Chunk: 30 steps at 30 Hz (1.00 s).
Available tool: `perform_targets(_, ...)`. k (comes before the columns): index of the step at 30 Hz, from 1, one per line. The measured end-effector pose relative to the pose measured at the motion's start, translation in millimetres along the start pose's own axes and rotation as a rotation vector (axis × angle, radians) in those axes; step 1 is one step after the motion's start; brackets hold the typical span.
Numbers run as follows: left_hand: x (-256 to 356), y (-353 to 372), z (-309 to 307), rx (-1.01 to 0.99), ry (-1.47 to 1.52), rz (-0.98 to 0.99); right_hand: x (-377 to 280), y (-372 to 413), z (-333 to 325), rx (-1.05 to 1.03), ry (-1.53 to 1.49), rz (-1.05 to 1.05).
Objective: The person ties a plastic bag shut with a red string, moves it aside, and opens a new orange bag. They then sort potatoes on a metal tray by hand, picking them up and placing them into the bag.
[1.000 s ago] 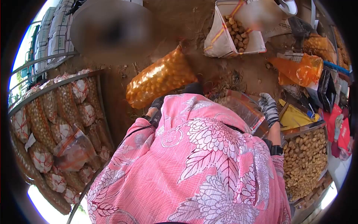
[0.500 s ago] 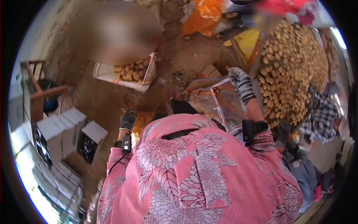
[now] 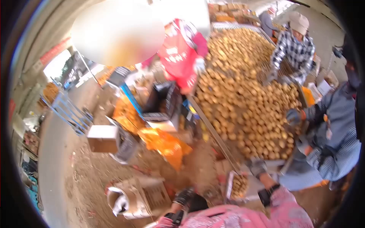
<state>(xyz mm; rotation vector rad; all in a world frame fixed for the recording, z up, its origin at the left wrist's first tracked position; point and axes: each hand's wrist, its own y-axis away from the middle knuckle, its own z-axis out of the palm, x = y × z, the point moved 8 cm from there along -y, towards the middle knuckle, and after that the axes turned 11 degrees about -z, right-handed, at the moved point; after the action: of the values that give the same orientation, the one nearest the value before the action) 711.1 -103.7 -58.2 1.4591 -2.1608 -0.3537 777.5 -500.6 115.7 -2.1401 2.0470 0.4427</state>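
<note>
My right hand (image 3: 257, 167), in a grey-and-dark glove, is at the near edge of a large heap of round, yellow-brown potatoes (image 3: 243, 110). Just below and left of it stands a small pale box (image 3: 229, 187) with potatoes inside. Motion blur smears its fingers, so a grip does not show. My left hand (image 3: 184, 197), in a dark striped glove, hangs low beside my black-clad leg (image 3: 197, 203). Its fingers are too blurred to read, and I make out nothing held in it.
A wooden rail (image 3: 213, 131) borders the heap on the left. Co-workers in a checked shirt (image 3: 283, 47), blue-grey clothes (image 3: 330, 125) and a red apron (image 3: 176, 53) stand around it. Cartons (image 3: 102, 137), an orange bag (image 3: 163, 144) and a blue hand truck (image 3: 70, 112) are leftward.
My view has swung up from the ground to the potato heap and co-workers. My right hand now appears beside the heap's near edge, away from the clear plastic. Both hands sit lower in view.
</note>
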Motion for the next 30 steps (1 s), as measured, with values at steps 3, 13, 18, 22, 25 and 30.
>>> perform_targets(3, -5.5, -43.7, -57.1, 0.077, 0.383, -0.099, 9.4, 4.2, 35.9, -0.189, 0.111, 0.142)
perform_targets(13, -36.5, -76.8, -223.2, 0.667, -0.086, 0.718, 3.7, 7.3, 85.1, -0.097, 0.210, 0.173)
perform_targets(18, -48.9, -106.9, -238.8, 0.212, 0.213, 0.259, -36.0, -2.5, 20.0, -0.063, 0.307, 0.359)
perform_targets(22, -77.4, -107.5, -206.3, 0.036, 0.494, 0.299, -35.1, -8.6, 20.5, -0.163, 0.254, 0.441)
perform_targets(25, -79.1, -117.3, -209.7, 0.003, 0.360, 0.277, -35.6, -10.4, 19.1, -0.150, 0.297, 0.376)
perform_targets(30, -50.2, -149.6, -281.9, 0.141, 0.335, 0.328, -46.2, -14.4, 8.1, -0.142, 0.280, 0.397)
